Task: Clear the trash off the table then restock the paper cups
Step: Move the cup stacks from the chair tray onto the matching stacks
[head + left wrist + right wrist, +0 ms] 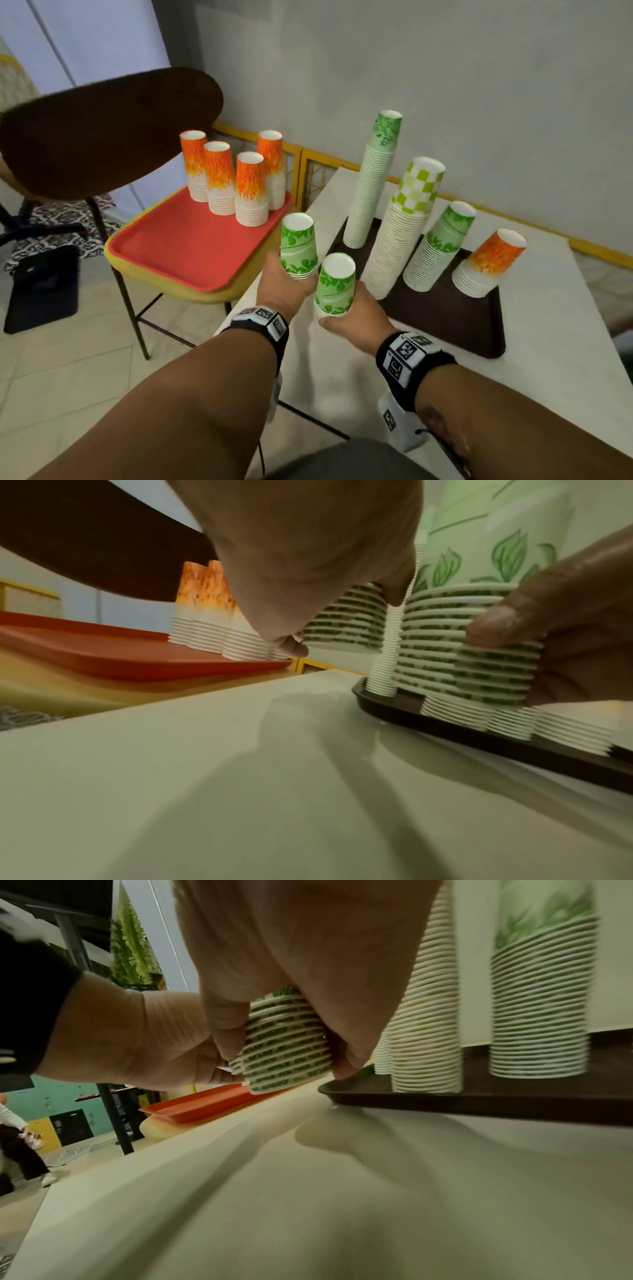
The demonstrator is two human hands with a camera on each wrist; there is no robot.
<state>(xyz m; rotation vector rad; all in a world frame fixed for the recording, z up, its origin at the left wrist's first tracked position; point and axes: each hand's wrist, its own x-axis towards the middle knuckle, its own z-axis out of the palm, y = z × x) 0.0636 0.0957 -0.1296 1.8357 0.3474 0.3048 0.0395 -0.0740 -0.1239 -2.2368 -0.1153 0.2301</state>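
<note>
Each hand grips a short upside-down stack of green leaf cups by its rims: the left hand [274, 284] holds the left stack [298, 246] and the right hand [356, 320] the right stack [335, 284], both at frame centre above the white table [548, 342]. Right of them, taller stacks stand on a brown tray [445, 318]; at upper left, four orange stacks sit on a red tray [178, 250].

Left hand [279, 284]: fingers hidden behind its green cup stack [297, 246]. Right hand [356, 317]: fingertips hidden behind its cup stack [335, 286]. Tall stack [430, 993]: top cut off in the right wrist view. Bystander [15, 1139]: blurred, cut by the left edge.
</note>
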